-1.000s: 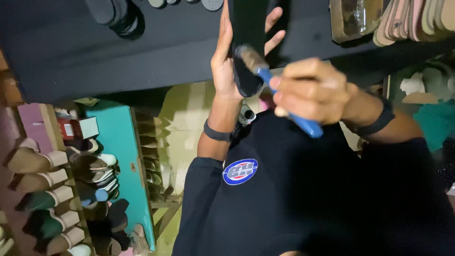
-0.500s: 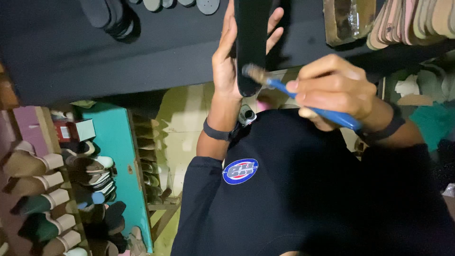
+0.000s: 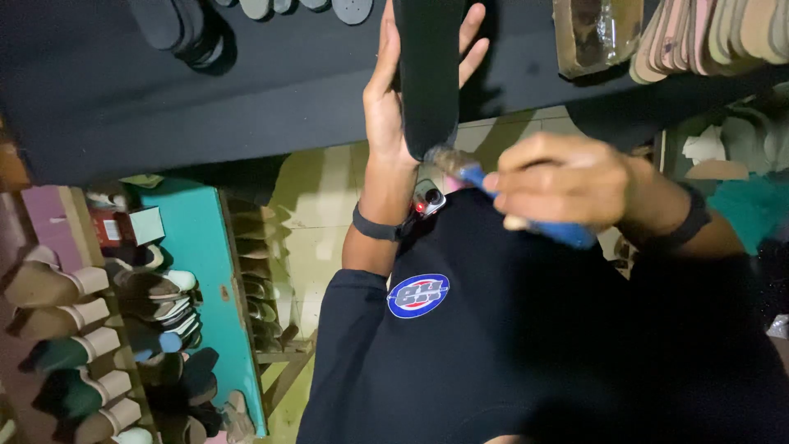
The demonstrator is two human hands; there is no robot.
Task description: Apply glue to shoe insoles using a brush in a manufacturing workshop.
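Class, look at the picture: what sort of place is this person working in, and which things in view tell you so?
Probably a small shoe-making workshop. The left hand holds a flat black sole piece while the right hand brushes it with a blue-handled brush; finished heeled shoes fill a turquoise shelf.

Brush lower, at sole's end

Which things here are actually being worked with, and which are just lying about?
In use:
- left hand holding the long black sole piece
- right hand gripping the blue-handled brush, bristles at the sole's lower end

Lying about:
- dark flat soles on the black table
- block-heeled shoes on the rack
- teal shelf unit
- pale stacked insoles
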